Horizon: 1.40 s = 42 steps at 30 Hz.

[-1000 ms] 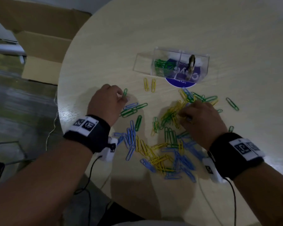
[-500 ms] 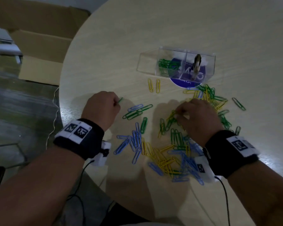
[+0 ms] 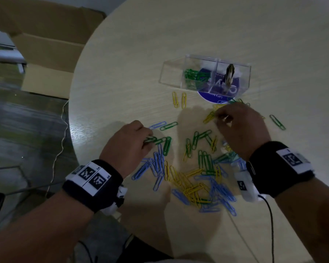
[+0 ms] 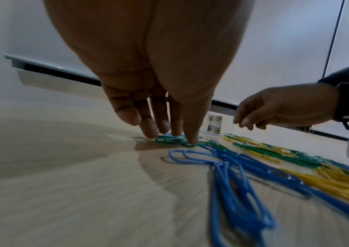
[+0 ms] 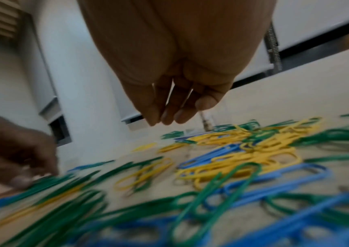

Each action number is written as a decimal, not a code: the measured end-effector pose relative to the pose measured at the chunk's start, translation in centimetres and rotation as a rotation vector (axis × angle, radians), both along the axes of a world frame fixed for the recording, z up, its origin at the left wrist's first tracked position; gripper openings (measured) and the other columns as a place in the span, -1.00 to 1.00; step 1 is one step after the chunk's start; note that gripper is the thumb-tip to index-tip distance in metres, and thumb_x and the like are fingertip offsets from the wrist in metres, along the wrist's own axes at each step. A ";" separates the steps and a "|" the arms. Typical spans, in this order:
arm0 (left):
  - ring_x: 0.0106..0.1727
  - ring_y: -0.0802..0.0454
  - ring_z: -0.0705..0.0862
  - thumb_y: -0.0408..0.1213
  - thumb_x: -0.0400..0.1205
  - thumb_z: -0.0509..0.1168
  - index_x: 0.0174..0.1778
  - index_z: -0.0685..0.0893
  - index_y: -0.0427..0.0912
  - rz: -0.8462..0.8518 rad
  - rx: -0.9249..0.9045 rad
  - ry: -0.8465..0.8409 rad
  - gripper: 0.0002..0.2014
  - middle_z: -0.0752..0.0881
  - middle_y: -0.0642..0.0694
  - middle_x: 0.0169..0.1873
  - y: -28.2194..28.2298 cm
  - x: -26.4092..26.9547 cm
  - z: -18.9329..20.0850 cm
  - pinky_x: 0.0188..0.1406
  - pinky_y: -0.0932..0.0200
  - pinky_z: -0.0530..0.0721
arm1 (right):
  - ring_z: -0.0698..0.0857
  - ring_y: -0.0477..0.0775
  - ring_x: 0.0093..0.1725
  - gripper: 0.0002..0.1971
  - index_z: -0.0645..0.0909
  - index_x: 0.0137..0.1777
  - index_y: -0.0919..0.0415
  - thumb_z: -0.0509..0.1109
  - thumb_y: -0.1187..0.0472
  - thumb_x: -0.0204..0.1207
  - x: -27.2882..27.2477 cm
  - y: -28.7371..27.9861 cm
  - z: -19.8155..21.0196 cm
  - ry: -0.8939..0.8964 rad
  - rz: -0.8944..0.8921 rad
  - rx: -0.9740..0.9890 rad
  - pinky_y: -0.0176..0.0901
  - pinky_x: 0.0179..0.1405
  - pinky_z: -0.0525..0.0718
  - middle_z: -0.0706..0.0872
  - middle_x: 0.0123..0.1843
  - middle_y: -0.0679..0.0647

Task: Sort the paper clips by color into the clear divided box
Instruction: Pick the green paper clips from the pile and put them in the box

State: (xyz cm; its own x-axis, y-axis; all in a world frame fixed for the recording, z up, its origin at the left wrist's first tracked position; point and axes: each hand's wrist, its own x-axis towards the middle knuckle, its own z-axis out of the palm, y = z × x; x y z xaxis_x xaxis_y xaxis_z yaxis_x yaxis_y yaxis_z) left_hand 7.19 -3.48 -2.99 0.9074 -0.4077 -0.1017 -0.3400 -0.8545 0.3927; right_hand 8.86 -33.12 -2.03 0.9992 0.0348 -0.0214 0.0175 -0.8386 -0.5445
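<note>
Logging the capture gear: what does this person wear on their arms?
No sleeves. A wide black left wristband and right wristband, each with white tags bearing black square codes. A small white camera under each; a thin black cable trails from the right one.

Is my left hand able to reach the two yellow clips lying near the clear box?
Probably yes: the two yellow clips lie alone on the table ahead of the left hand, though it pinches green clips.
</note>
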 end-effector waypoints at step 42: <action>-0.35 0.00 0.78 -0.21 0.69 0.29 0.05 0.74 -0.19 0.302 -0.397 0.124 -0.83 0.79 -0.12 -0.11 -11.2 14.4 4.7 -0.25 0.01 0.77 | 0.72 0.13 0.10 -0.78 0.77 0.05 0.14 0.39 0.07 0.51 12.1 0.5 4.3 0.143 -0.063 0.042 -0.26 -0.05 0.50 0.80 0.06 0.11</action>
